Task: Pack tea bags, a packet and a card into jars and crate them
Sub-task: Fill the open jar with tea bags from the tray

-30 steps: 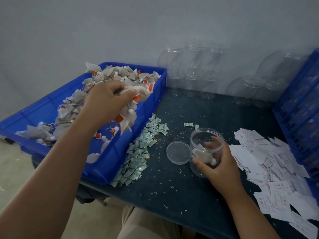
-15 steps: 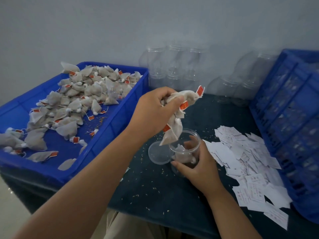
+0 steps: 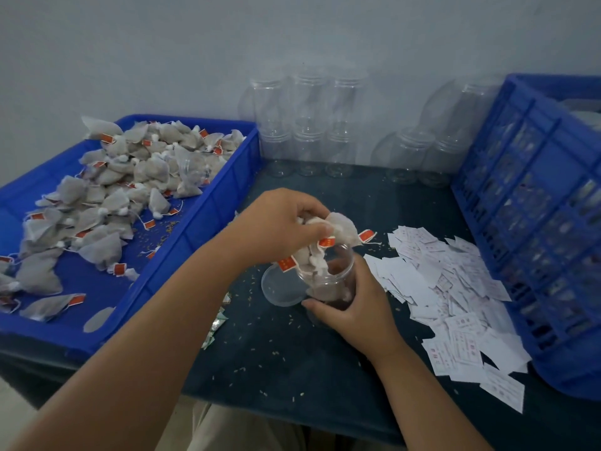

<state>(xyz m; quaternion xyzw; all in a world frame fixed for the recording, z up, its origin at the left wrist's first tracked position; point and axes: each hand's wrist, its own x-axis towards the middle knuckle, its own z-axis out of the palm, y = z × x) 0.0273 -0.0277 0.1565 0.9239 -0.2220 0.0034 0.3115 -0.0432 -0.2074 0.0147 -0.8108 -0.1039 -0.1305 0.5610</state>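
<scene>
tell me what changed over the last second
The left hand lifted a bunch of tea bags out of the blue tray and carried it right, to the mouth of the jar. The right hand kept gripping the jar; the lid stayed beside it.

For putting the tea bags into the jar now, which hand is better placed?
Left. The left hand grips the tea bags just above the open jar; the right hand is busy holding that jar.

Print on cards (image 3: 461, 348) and tags (image 3: 366, 236) is unreadable.
</scene>
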